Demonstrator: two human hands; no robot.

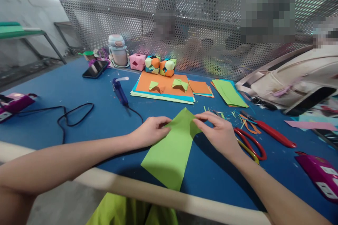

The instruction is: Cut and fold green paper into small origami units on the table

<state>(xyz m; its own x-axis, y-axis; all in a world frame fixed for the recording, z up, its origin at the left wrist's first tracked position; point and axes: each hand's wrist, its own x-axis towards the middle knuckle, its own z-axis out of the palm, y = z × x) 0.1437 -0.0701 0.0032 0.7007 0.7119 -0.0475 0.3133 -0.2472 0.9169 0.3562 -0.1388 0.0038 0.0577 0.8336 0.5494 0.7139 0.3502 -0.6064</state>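
A sheet of green paper (171,147) lies in front of me near the table's front edge, its top folded to a point. My left hand (151,130) pinches its left edge, the thumb resting near the upper side. With thumb and forefinger, my right hand (216,130) grips the folded flap at the upper right. Beyond the hands, a stack of coloured sheets (163,79) carries two small folded green pieces (180,84). Red-handled scissors (255,144) lie just right of my right hand. A blue glue gun (120,92) stands beyond my left hand.
Paper scraps (250,124) and a red-handled tool (277,134) lie to the right. At the back are paper balls (152,65), a bottle (118,51), a phone (95,69) and green sheets (229,92). A cable (63,116) crosses the left; a bag (295,72) sits far right.
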